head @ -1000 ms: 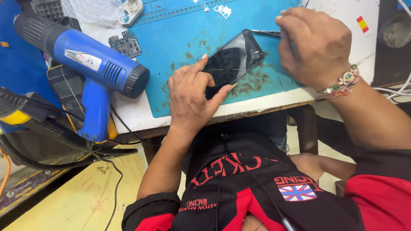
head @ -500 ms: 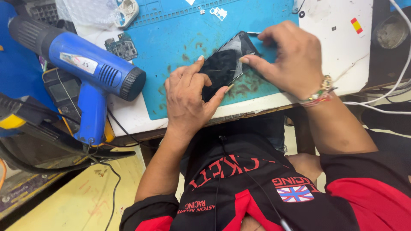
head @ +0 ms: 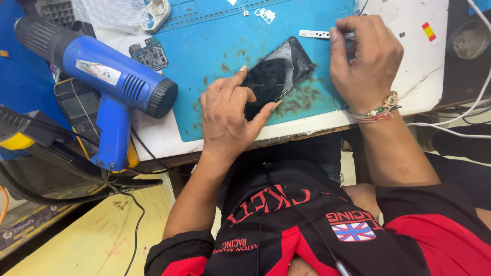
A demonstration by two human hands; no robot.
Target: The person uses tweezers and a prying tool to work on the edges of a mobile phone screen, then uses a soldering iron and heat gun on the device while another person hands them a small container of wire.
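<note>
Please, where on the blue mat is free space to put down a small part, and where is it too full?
The blue mat is bare between the circuit board and the phone. The white bench right of the right hand is also free. It is crowded around the phone, under the left hand, and by the heat gun.

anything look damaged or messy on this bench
The black phone under the left hand looks worn, its glass showing pale streaks. The blue mat beside it carries brown stains. Small loose white parts lie scattered at the mat's far edge. The right hand holds a thin tool.
</note>
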